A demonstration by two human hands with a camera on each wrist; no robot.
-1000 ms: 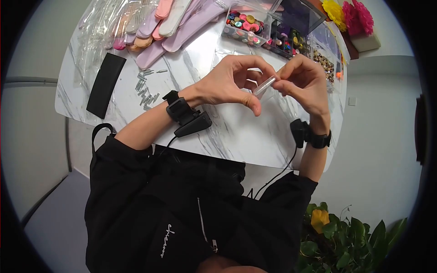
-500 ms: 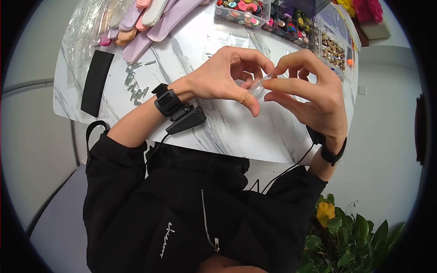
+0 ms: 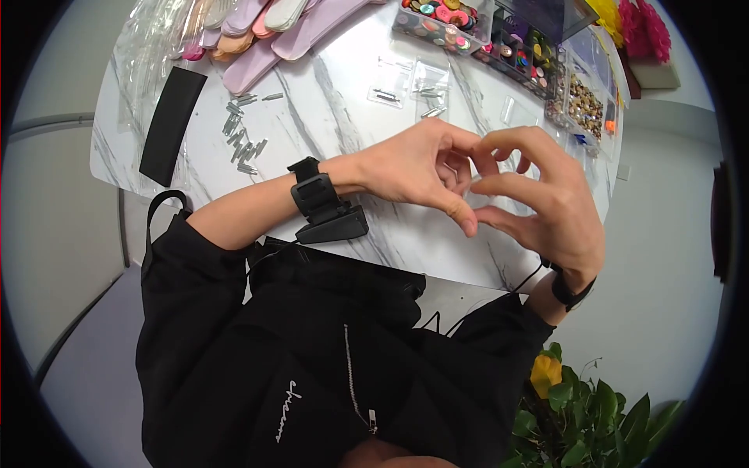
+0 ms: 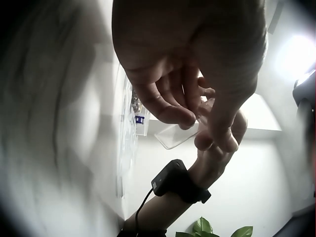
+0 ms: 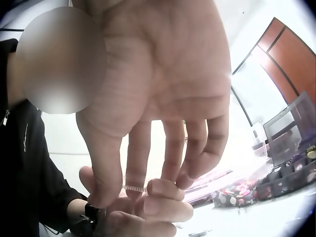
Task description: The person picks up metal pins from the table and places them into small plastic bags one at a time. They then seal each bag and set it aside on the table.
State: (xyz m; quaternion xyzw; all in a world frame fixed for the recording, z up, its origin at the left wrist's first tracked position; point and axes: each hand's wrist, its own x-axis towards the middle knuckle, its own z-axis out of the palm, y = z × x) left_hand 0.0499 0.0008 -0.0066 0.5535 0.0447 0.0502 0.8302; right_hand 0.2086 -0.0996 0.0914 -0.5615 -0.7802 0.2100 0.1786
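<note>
Both hands meet over the right part of the table, around a small clear plastic case (image 4: 173,137). My left hand (image 3: 417,168) holds one side of it between thumb and curled fingers. From the other side my right hand (image 3: 550,199) pinches it, thumb and fingers arched toward the left fingertips. Fingers hide most of the case in the head view. In the left wrist view a flat see-through panel with a rounded corner juts out below the left fingers. The right wrist view shows a finely ribbed strip (image 5: 133,188) between the fingertips.
Small silver pins (image 3: 246,144) lie scattered on the marble table (image 3: 312,117), near a black strip (image 3: 173,125). Clear little cases (image 3: 431,82) with pins lie beyond the hands. Boxes of buttons (image 3: 445,27) and beads (image 3: 581,101) stand back right; pastel paddle-shaped pieces (image 3: 253,70) back left.
My right hand has turned and spread its fingers around the case, where before it pinched one end. The case has tilted and is now mostly covered. The head view has shifted.
</note>
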